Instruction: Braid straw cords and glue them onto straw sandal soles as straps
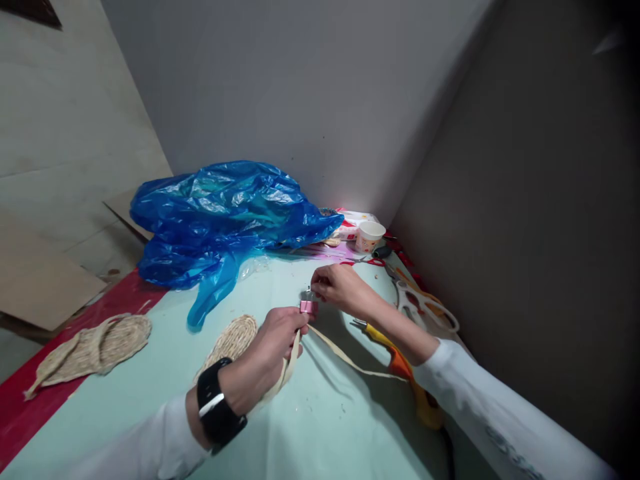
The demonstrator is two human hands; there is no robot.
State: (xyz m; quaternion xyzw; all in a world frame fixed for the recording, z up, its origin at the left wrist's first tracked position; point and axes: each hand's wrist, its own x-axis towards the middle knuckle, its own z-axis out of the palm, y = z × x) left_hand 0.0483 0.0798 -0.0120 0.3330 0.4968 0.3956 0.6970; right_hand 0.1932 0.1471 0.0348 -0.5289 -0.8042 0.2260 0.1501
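Left hand (279, 339) grips pale strip (329, 343) and pink clip (307, 307); right hand (341, 287) curls just above, grasp unclear.

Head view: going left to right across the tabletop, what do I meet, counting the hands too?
Left woven piece → second woven piece → left hand → pink clip → right hand → white-handled scissors.

The person's left hand (280, 337) grips a small pink binder clip (309, 307) and flat cream strip (295, 355); the right hand (337, 287) meets its silver handles.
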